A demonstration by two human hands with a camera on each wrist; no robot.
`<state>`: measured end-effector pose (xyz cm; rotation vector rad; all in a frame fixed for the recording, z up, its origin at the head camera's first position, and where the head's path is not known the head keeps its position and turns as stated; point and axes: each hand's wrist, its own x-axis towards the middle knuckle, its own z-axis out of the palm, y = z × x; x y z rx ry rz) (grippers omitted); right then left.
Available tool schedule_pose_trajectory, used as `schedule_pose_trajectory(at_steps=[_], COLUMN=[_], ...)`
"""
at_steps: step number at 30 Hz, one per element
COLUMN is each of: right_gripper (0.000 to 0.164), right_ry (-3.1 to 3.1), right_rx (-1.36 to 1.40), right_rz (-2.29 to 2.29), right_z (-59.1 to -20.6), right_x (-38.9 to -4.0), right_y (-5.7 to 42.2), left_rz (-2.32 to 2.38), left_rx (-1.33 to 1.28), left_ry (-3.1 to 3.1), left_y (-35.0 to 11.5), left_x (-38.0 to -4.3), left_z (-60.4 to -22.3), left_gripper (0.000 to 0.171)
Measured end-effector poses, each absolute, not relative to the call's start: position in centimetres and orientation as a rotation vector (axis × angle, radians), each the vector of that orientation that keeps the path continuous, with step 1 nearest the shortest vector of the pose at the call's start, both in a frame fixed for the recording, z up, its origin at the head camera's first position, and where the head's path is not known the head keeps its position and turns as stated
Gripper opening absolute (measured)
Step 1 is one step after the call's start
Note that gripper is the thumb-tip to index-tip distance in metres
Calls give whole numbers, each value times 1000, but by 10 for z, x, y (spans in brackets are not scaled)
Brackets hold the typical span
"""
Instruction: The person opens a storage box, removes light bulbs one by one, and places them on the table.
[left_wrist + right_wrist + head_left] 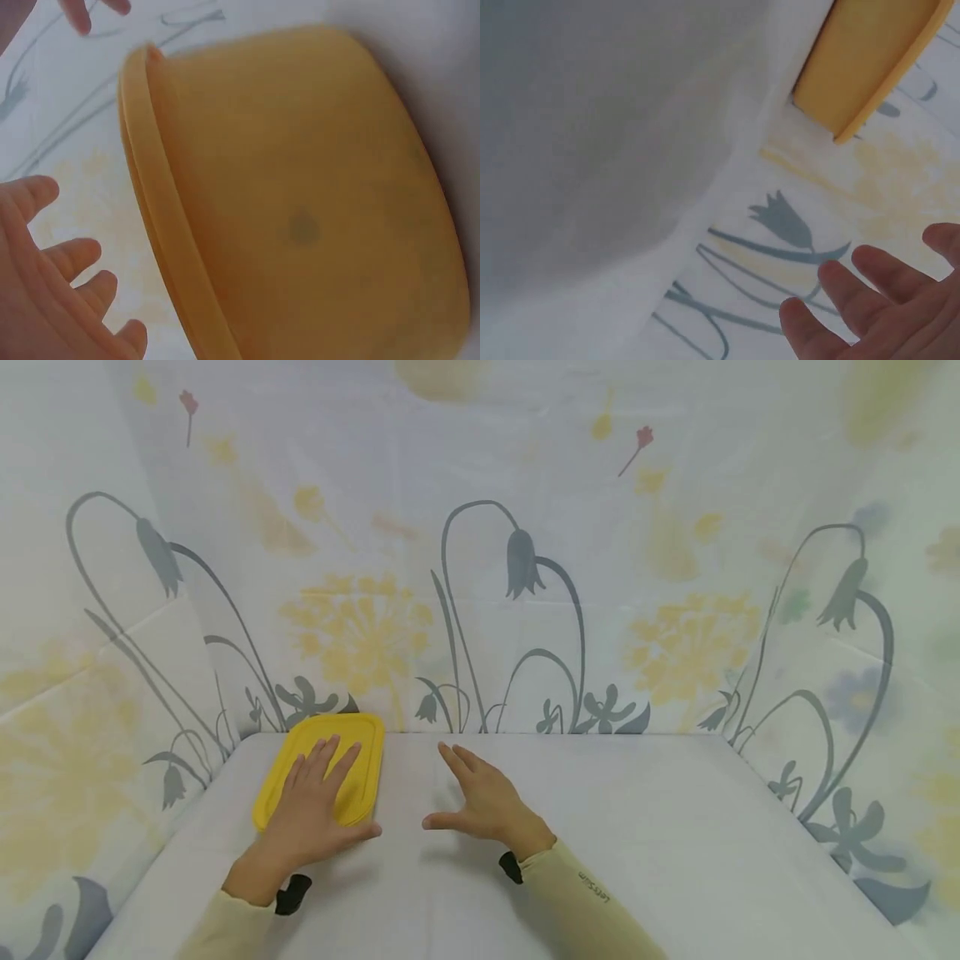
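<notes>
A yellow container with a lid [365, 752] stands at the back left of the white table; the left wrist view shows its deep side [300, 150] and rimmed lid edge [161, 172]. My left hand [311, 810], fingers spread and straight, is over the lid's near part in the head view. In the left wrist view a gap shows between its fingertips [82, 255] and the lid edge. To the right of the container my right hand [483, 802] hovers above the table, thumb apart from the fingers, holding nothing. The right wrist view shows its spread fingers [885, 300] away from the container [862, 60].
White cloth with grey flowers and yellow blossoms forms the back wall [487, 618] and both sides. The white tabletop [637, 827] meets it just behind the container. Black straps [292, 893] circle the wrists.
</notes>
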<state>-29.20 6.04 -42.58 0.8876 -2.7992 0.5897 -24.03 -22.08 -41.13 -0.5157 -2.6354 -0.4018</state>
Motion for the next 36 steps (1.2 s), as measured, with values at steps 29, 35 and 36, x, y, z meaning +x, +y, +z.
schedule_pose_trajectory(at_steps=[29, 35, 36], right_gripper=[107, 108, 108], right_ry=[-2922, -2890, -2885], right_rx=[766, 782, 771], right_rz=[1368, 1467, 1488], right_z=[-440, -444, -444], right_x=[-296, -293, -293], right_y=[-20, -34, -36], left_rz=[-893, -935, -941], left_rx=[-283, -236, -236], left_ry=[-2877, -2936, -2945], left_y=[-289, -301, -303], left_x=[-238, -237, -237], left_z=[-412, -412, -412], left_gripper=[116, 117, 116])
